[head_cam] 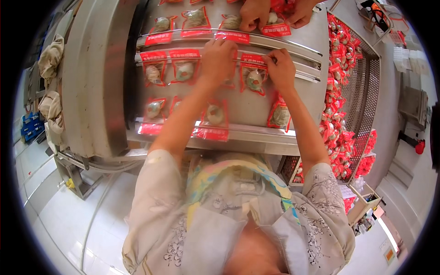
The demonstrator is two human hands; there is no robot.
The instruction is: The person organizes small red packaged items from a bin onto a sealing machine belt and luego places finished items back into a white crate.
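Note:
Red-edged clear plastic pouches, each with an egg-like item inside, lie in rows on a steel sealing machine's bed. My left hand is over a pouch in the middle row, its fingertips at the metal bar; the hand hides most of that pouch. My right hand has its fingertips at the upper right corner of a pouch under the same bar; whether they pinch it is unclear. Below my right wrist a pouch lies slantwise near the front bar. More pouches lie along that bar.
Across the bed, a co-worker's two hands handle a pouch in the far row. A large steel housing stands at the left. At the right is a perforated metal bin with many filled pouches.

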